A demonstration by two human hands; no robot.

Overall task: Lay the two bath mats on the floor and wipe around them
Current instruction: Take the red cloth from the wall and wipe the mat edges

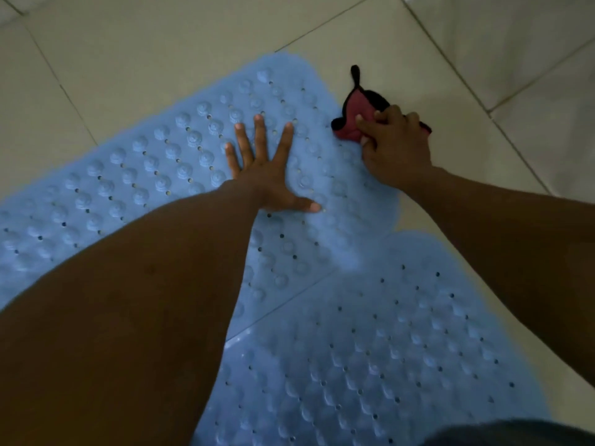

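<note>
Two light blue bath mats with suction cups and small holes lie flat on the pale tiled floor. The far mat (154, 165) runs from the left edge to the upper middle. The near mat (386, 349) lies at the lower right, its edge touching or slightly overlapping the far one. My left hand (264, 175) presses flat on the far mat with fingers spread. My right hand (394, 143) grips a red cloth with black trim (349, 125) at the far mat's right end, on the tile beside the mat's edge.
Pale floor tiles (128, 59) with grout lines surround the mats. A lighter tiled surface (531, 53) shows at the upper right. Dark fabric (515, 434) fills the bottom right corner.
</note>
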